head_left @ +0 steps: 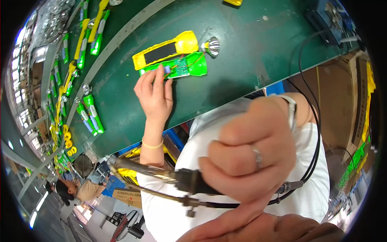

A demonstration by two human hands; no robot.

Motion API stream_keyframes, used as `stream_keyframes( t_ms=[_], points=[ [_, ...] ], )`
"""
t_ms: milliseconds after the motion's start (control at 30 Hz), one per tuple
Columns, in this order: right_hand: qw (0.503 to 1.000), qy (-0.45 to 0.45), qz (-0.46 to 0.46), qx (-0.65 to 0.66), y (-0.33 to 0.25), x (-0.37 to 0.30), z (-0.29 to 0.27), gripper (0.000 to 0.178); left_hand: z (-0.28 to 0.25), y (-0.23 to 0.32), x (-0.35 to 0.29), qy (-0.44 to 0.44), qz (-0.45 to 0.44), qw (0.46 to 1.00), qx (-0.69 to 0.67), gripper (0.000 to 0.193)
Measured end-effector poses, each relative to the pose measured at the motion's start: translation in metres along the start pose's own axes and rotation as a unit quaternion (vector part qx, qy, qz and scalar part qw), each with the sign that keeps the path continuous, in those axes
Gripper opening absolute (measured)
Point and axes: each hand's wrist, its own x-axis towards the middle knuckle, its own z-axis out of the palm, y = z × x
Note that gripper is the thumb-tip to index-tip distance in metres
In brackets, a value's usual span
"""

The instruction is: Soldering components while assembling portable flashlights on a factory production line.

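Note:
Near the middle of the green bench, my left hand (pixel 155 94) grips the near edge of a green flashlight housing half (pixel 198 64). Inside that half are a small green circuit board (pixel 182 67), thin red wires and a blue cylindrical part (pixel 167 69) by my fingertips. A yellow housing half (pixel 186 41) lies open along its far side, holding a dark flat panel. Just to the right lies a silver reflector bulb (pixel 212 46). Close to the camera, my right hand (pixel 254 149) is closed around the black handle of a soldering iron (pixel 191 181), its long metal end pointing left, away from the housing.
Rows of green and yellow flashlight parts (pixel 92 113) line the left side past a grey metal strip (pixel 121 34). A blue-grey box device (pixel 322 22) stands at the far right with black cables (pixel 301 56) running down. Another person (pixel 82 189) sits at lower left.

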Motion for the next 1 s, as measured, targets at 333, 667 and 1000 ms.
stream_keyframes(
  t_ms=[333, 667, 1000],
  points=[
    [0.955, -0.207, 0.183, -0.109, 0.003, -0.029, -0.06, 0.023, -0.004, 0.005, 0.01, 0.046, 0.04, 0.995, -0.074, 0.031],
    [0.792, 0.257, 0.547, 0.085, 0.023, -0.118, -0.023, 0.026, -0.011, 0.008, 0.038, -0.046, -0.022, 0.977, -0.209, 0.013],
    [0.837, 0.129, 0.532, 0.009, 0.024, -0.112, -0.012, 0.021, -0.013, 0.011, 0.044, -0.093, -0.119, 0.964, -0.22, 0.012]
  ],
)
